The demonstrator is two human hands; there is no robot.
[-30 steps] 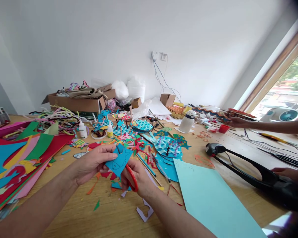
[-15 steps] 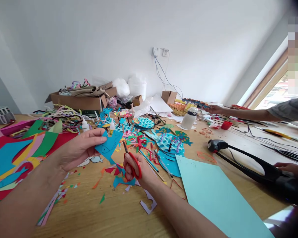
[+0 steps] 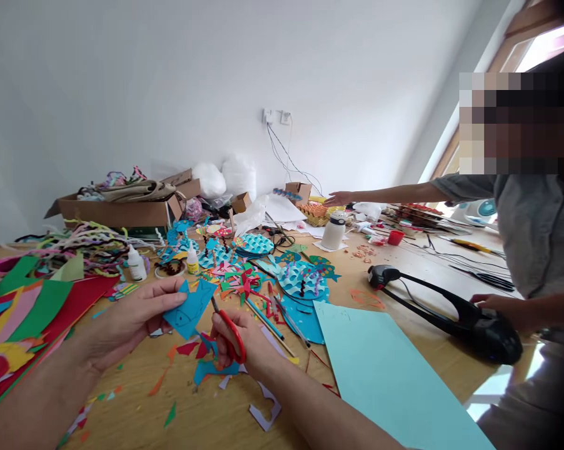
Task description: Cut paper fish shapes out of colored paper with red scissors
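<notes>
My left hand (image 3: 153,312) pinches a small piece of blue paper (image 3: 188,310) that has a fish drawn on it in dark lines. In my right hand (image 3: 237,340) are red-handled scissors (image 3: 237,342), their blades pointing up and left beside the paper's right edge. Blue offcuts (image 3: 214,370) and red scraps (image 3: 188,347) lie on the table beneath my hands. A large light-blue sheet (image 3: 394,375) rests to the right of my right forearm.
Coloured sheets (image 3: 38,312) lie at the left. Glue bottles (image 3: 136,265), paper crafts (image 3: 303,278) and a white bottle (image 3: 333,232) stand or lie farther back. At the right, a person (image 3: 535,231) has one hand on a black device (image 3: 488,337).
The view has turned right, showing more of the person. That person's outstretched hand has let go of the patterned strip, which now appears farther left. My hands keep hold of the paper and scissors.
</notes>
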